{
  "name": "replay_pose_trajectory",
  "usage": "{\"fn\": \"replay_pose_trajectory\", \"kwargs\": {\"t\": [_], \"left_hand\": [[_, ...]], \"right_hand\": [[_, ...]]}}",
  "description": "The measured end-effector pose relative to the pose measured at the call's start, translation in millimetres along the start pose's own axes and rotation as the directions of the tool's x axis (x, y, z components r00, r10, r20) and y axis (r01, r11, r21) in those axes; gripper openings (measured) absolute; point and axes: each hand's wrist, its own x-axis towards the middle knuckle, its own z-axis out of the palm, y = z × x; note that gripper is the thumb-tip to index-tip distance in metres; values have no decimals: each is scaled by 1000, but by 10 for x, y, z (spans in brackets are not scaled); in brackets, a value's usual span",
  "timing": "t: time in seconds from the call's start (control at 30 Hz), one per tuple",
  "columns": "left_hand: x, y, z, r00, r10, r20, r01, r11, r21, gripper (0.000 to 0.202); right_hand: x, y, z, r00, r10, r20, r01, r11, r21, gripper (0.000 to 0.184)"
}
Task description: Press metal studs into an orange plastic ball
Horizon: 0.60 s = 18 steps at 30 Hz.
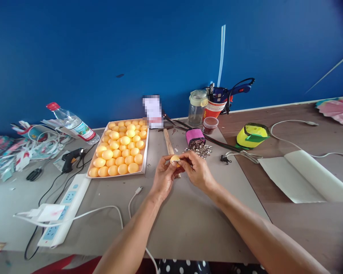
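Note:
My left hand [163, 178] is closed around a small yellow ball [175, 158], holding it up over the grey table mat [188, 217]. My right hand [196, 169] pinches at the ball's right side, fingers pressed together on a tiny silvery piece I cannot make out clearly. Just beyond the hands lies a heap of small metal pieces [201, 149] spilling from a tipped pink container [194, 135]. A white tray [145, 152] filled with several rows of yellow balls [120, 149] sits to the left of the hands.
A wooden-handled tool [168, 141] lies behind the hands. A white power strip [65, 208], cables and a black glue gun [70, 156] are at the left, with a tipped water bottle [73, 122]. A jar, red cup with tools, yellow-green tape dispenser [252, 135] and white paper roll [305, 177] stand to the right.

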Motion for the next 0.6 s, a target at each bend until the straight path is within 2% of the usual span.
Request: {"fn": "replay_pose_trajectory", "kwargs": {"t": [0.13,0.3,0.47,0.6], "left_hand": [[-12,30,14,1000,-10,17,11,999,-33,34],[-18,79,44,997,-34,67,45,986,-159,32],[-8,94,36,996,-40,77,55,979,-197,31],[-2,83,36,998,-30,56,39,984,-172,31]], "right_hand": [[10,11,-34,1000,15,5,-15,996,84,13],[51,18,-117,990,63,124,-101,939,328,22],[71,21,-115,990,86,116,-122,928,353,20],[68,34,-92,992,59,112,-91,946,310,19]]}}
